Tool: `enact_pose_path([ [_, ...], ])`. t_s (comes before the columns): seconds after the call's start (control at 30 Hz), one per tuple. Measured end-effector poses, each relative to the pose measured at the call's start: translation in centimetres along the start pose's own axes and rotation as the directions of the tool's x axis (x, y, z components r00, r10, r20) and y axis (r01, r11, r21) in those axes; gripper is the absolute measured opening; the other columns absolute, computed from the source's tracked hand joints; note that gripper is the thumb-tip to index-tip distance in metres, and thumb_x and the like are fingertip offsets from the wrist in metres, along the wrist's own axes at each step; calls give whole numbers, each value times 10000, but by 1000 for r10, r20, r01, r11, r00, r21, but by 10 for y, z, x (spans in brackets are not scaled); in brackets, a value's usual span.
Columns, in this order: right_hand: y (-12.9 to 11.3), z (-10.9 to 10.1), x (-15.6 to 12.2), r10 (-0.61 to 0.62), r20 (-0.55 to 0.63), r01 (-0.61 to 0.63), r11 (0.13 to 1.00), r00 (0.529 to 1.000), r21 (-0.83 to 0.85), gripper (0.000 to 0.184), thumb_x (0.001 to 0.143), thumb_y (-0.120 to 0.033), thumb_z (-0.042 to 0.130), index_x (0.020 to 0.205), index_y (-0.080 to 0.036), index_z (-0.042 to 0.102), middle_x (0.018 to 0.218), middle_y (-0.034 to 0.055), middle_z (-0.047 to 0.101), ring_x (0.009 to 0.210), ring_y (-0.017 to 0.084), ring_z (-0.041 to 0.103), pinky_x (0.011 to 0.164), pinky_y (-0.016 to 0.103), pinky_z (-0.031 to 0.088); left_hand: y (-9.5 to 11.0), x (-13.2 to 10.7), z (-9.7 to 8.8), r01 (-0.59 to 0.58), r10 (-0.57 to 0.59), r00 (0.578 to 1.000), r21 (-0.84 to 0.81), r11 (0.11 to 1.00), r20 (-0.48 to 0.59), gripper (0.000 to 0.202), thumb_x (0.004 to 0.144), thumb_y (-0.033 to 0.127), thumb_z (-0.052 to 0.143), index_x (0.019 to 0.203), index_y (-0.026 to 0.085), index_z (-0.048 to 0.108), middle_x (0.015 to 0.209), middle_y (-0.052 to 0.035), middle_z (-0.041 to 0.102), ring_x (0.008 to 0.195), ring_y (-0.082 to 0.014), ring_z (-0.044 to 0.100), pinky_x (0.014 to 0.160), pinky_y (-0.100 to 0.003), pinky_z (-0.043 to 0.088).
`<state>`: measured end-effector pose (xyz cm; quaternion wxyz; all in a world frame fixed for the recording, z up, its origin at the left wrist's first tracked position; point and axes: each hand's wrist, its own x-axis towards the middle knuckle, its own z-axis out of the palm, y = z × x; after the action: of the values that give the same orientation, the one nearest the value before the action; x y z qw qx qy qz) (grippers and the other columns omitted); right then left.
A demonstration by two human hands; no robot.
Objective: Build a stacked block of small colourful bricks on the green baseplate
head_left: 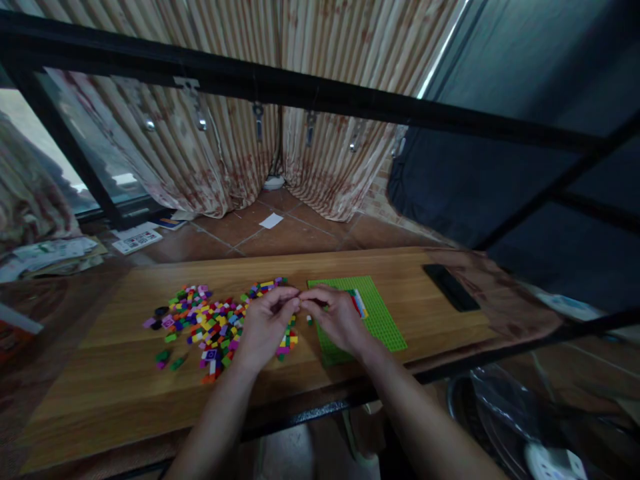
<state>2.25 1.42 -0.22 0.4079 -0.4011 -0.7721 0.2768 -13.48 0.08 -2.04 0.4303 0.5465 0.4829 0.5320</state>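
Forearms (217, 413), left hand (265, 327), right hand (343, 323): fingertips (292, 307) together, grasp unclear; bricks (216, 323) nearby; booklet (137, 241) print illegible.

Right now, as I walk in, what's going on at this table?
A person's left hand and right hand meet at the fingertips; anything pinched there is too small to tell. Loose bricks lie heaped on the table, mostly left of the hands. The green plate lies partly under the right hand, with a few joined bricks on it.

The bare left hand (264, 328) and bare right hand (343, 323) curl inward, close together below frame centre; bare forearms (425, 420) slant from the bottom edge.
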Motion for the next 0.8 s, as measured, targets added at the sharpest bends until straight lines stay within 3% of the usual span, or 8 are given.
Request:
enact_pose_path([
  [0.13, 23, -37, -4, 63, -100, -64, 998, 993, -11, 143, 874, -255, 574, 855, -213, 709, 796, 24, 686, 732, 146, 623, 685, 258, 465, -8, -2, 16, -46, 41, 998, 112, 993, 48, 331, 838, 348, 581, 1118, 179, 633, 1064, -77, 697, 922, -191, 665, 844, -344, 530],
  [0.2, 37, -54, -6, 124, -198, -134, 990, 972, -37, 133, 850, -247, 587, 831, -197, 709, 795, 29, 691, 744, 154, 628, 694, 263, 467, -11, -2, 21, -100, 77, 992, 234, 967, 105, 380, 865, 358, 560, 1207, 196, 590, 1165, -85, 664, 1027, -203, 638, 909, -365, 505],
  [0.3, 56, -71, -9, 193, -234, -214, 974, 953, -68, 124, 825, -212, 589, 802, -188, 709, 810, 32, 701, 761, 161, 633, 719, 277, 469, -13, -1, 27, -185, 120, 972, 344, 921, 201, 449, 890, 372, 533, 1314, 227, 509, 1306, -85, 592, 1175, -215, 568, 989, -390, 461],
  [0.53, 73, -73, -10, 177, -147, -198, 970, 973, -141, 132, 804, -135, 610, 779, -200, 722, 834, 31, 724, 841, 172, 637, 807, 301, 462, -19, 4, 49, -253, 112, 934, 411, 876, 339, 503, 936, 404, 444, 1396, 203, 418, 1428, -101, 490, 1322, -219, 449, 1107, -418, 361],
  [0.8, 78, -74, -7, 113, -127, -128, 985, 985, -116, 128, 797, -106, 641, 768, -201, 721, 815, 25, 722, 828, 164, 641, 800, 293, 460, -19, 8, 58, -267, 76, 924, 489, 830, 375, 503, 953, 400, 403, 1406, 182, 406, 1431, -104, 489, 1336, -214, 437, 1128, -417, 343],
])
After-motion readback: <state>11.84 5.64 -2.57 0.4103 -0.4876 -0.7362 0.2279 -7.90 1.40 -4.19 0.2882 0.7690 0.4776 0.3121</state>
